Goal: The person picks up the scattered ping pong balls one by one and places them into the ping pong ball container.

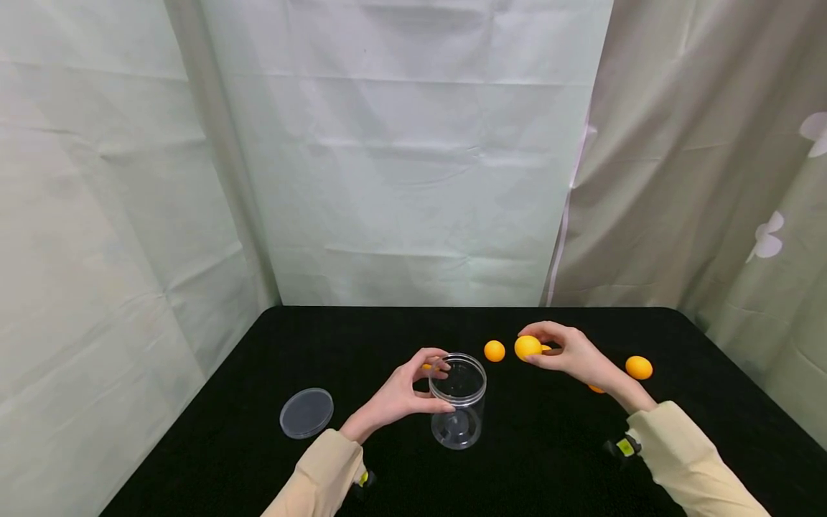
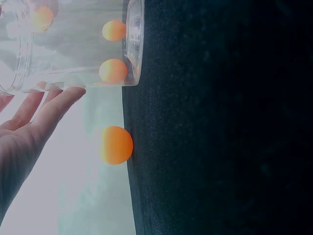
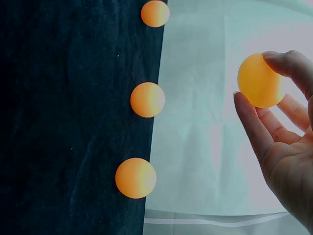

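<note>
A clear plastic jar (image 1: 459, 409) stands upright and uncovered on the black table. My left hand (image 1: 403, 391) grips it near the rim, thumb on the near side and fingers on the far side. To the right, my right hand (image 1: 575, 353) pinches an orange ping-pong ball (image 1: 528, 348) between thumb and fingertips, raised above the table. That same ball (image 3: 260, 81) shows clear of the cloth in the right wrist view. Another ball (image 1: 494, 350) lies on the table between jar and right hand. One more ball (image 1: 426, 367) is partly hidden behind the left fingers.
A round clear lid (image 1: 306, 413) lies flat left of the jar. On the right sits a loose ball (image 1: 639, 368), with another ball (image 1: 596, 388) mostly hidden under the right wrist. Pale curtains (image 1: 413, 179) hang behind the table (image 1: 549, 467).
</note>
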`<state>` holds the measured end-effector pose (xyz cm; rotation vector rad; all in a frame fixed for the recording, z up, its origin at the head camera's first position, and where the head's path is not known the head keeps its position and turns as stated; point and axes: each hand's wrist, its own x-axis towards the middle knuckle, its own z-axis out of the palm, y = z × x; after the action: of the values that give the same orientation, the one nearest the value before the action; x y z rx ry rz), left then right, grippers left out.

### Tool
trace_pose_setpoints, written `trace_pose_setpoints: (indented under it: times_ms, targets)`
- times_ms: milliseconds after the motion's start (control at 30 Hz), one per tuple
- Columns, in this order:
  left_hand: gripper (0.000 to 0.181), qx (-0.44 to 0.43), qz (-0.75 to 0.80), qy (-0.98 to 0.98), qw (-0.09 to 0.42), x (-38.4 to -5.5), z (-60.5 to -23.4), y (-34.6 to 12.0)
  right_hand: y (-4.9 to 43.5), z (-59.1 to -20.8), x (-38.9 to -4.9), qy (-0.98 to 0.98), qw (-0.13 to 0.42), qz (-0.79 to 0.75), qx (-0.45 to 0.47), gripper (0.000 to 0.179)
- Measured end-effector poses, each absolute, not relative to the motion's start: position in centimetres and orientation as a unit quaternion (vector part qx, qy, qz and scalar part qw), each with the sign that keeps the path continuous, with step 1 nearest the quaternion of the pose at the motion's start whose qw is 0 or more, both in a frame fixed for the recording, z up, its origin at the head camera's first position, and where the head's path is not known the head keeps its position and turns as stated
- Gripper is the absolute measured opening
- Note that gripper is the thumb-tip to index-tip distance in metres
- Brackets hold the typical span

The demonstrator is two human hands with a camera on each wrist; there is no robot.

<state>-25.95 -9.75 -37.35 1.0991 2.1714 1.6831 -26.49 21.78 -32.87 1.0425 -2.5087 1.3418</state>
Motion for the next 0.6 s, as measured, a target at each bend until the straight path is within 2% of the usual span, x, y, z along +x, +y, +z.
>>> trace_pose_setpoints:
  times_ms: [233,600]
  targets:
    - [0.067,0.368,0.568,0.73,0.099,-25.5,-36.7,-9.8,21.8,-34.0,-27.7,-0.831,0.06,0.439,0.337,0.036]
    - [0.067,0.368,0.572,0.726,0.099,-25.4,-36.6,-9.7,19.2,-31.3,-25.4,-0.817,0.044,0.459,0.346,0.035]
